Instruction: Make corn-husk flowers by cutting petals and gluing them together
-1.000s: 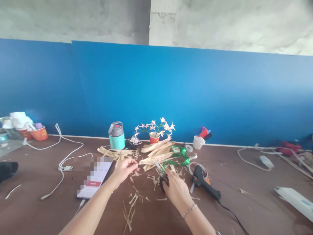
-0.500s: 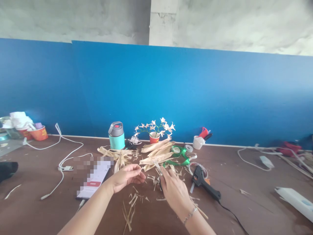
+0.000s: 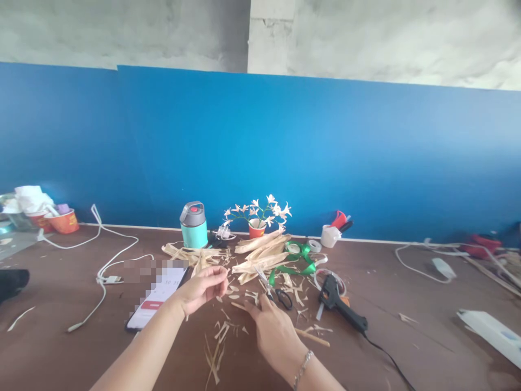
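Note:
My left hand (image 3: 205, 289) is raised over the table with thumb and fingers pinched together. A tiny pale piece, likely husk, shows at its fingertips, mostly hidden. Lower and to the right, my right hand (image 3: 277, 332) closes over a thin wooden stick (image 3: 313, 338), whose two ends stick out on either side of the hand. Just beyond those fingers lie scissors (image 3: 284, 298) with black handles, their blades pointing at the husks. Dried corn husks (image 3: 260, 260) are heaped ahead of both hands, with cut husk scraps (image 3: 222, 332) strewn around.
Behind the husks, pale flowers (image 3: 271, 209) stand in a red paper cup (image 3: 256, 230). A teal flask (image 3: 194, 233) and a phone (image 3: 160, 290) are to the left. Green ribbon (image 3: 303, 255), a glue gun (image 3: 342, 304) and a white cup (image 3: 330, 236) are to the right.
My right hand has let go of the scissors, which now lie on the table, and has drawn nearer onto the stick, shifting it leftward. My left hand has moved slightly left.

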`<state>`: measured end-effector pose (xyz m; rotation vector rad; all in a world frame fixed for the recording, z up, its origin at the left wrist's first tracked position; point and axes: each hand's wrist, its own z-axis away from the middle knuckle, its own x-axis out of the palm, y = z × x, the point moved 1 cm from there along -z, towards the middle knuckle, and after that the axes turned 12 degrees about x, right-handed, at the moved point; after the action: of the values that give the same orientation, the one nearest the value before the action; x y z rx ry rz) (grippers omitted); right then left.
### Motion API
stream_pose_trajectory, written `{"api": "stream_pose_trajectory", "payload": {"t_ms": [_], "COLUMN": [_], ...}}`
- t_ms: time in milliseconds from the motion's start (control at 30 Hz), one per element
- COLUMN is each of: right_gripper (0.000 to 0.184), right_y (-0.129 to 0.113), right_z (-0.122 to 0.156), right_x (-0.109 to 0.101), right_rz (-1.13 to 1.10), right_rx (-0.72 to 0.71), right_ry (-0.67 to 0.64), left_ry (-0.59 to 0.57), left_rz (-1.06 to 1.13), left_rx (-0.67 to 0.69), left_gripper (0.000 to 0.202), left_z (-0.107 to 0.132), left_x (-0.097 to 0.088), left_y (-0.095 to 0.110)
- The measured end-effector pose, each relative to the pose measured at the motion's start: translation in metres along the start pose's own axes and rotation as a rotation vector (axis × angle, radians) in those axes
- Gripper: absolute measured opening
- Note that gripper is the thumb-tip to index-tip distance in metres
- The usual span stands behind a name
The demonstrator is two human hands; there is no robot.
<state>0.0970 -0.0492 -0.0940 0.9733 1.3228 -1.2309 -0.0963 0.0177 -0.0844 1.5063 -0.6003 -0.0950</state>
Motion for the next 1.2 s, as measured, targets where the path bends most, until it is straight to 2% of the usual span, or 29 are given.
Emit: {"api": "stream_pose_trajectory", "payload": {"t_ms": [100, 200, 300, 467, 533, 667, 867, 967, 1200], "right_gripper": [0.06, 0.06, 0.051, 0.044, 0.044, 0.052, 0.053, 0.051, 0.052], "right_y": [0.0, 0.001, 0.0, -0.003, -0.004, -0.003, -0.001, -0.001, 0.001], "right_z": [0.0, -0.001, -0.002, -0.002, -0.002, -0.003, -0.006, -0.006, -0.006], "right_x": [-0.003, -0.009, -0.012, -0.009, -0.007, -0.006, -0.007, -0.007, -0.006], "right_rz": [-0.01, -0.06, -0.148, -0.268, -0.298, -0.281, -0.234, -0.207, -0.191], "right_rx": [0.03, 0.095, 0.104, 0.009, -0.058, -0.108, -0.038, 0.002, 0.058], "right_ry": [0.008, 0.063, 0.103, 0.102, 0.089, 0.053, 0.054, 0.045, 0.055], "left_ry": [0.013, -0.029, -0.112, -0.364, -0.401, -0.345, -0.25, -0.184, 0.023], "left_rz": [-0.026, -0.227, -0.361, -0.301, -0.307, -0.272, 0.144, 0.279, 0.371], "left_rx": [0.021, -0.057, -0.119, -0.146, -0.166, -0.135, 0.01, 0.066, 0.147], "left_gripper": [0.024, 0.025, 0.025, 0.02, 0.02, 0.02, 0.017, 0.015, 0.015], "left_z": [-0.001, 0.0, 0.003, 0.009, 0.01, 0.008, 0.006, 0.003, -0.003], "left_x": [-0.001, 0.0, 0.003, 0.007, 0.007, 0.0, -0.015, -0.019, -0.025], "left_y": [0.001, -0.002, -0.002, 0.003, 0.004, 0.003, 0.006, 0.005, 0.005]}}
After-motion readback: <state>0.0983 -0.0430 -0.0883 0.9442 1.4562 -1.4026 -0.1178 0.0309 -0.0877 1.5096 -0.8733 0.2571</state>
